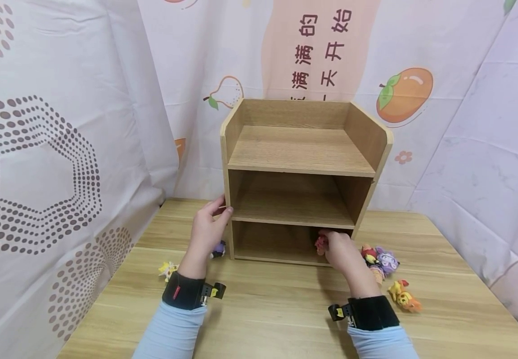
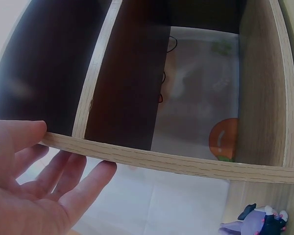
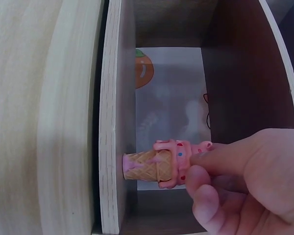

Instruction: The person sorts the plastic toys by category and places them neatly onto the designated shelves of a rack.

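A person in light blue sleeves reaches both arms forward across a wooden table (image 1: pixel 263 304) to a three-level wooden shelf (image 1: pixel 299 149). The right hand (image 1: pixel 342 249) comes in from the front at the right part of the lowest compartment, its back toward the head camera. Its grip is nearly closed: thumb and bent fingers pinch the pink top of a small ice-cream toy (image 3: pixel 166 164). The toy is inside that compartment, near its right end. Its long axis runs roughly upright, with the pink scoop at the top in the fingers and the narrow tip of the cone pointing down at the bottom board, where it appears to touch. The left hand (image 1: pixel 209 227) is raised at the shelf's left side, about level with the middle board. Its thumb lies on the panel's front edge and its loosely bent fingers reach along the outer face, holding the panel lightly between them. Just beside the shelf, below this hand, lies a purple and black toy (image 1: pixel 218 249); a pale yellow toy (image 1: pixel 167 269) is nearer the left wrist. Right of the right forearm lie a lilac toy (image 1: pixel 387 261) and a yellow-orange toy (image 1: pixel 404 296).
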Demonstrator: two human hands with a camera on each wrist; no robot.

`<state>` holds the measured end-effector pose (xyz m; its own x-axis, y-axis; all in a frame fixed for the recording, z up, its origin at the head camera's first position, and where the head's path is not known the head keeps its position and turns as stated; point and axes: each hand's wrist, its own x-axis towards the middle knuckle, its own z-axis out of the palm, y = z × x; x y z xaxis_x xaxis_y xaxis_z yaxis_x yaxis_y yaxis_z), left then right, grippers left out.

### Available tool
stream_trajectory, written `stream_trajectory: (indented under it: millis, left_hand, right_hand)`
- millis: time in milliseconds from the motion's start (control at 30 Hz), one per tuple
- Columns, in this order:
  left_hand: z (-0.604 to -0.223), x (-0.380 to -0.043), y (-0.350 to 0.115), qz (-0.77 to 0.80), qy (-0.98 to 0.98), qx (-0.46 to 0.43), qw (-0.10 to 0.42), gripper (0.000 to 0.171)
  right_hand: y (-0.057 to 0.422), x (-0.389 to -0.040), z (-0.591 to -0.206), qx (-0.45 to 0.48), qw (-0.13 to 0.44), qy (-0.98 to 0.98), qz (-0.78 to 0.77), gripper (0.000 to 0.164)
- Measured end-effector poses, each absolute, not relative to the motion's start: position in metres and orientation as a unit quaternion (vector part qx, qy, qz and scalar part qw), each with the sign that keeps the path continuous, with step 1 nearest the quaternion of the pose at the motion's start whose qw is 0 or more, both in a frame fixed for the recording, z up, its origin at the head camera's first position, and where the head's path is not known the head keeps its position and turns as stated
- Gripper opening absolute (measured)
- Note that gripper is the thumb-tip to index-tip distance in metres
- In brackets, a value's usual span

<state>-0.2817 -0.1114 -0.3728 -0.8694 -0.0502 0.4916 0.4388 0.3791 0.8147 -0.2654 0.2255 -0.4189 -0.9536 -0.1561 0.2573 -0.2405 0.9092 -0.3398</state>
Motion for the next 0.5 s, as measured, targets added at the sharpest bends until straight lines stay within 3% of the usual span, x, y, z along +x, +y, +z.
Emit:
stream_trajectory:
  millis: [500]
  left_hand:
    - [-0.3718,-0.2810,-0.1113,-0.543,-0.799,-0.124,0.225,0.041]
  right_hand:
    - [0.2262,-0.2662,-0.4205,0.113,0.124,-0.966,0.196,0.020]
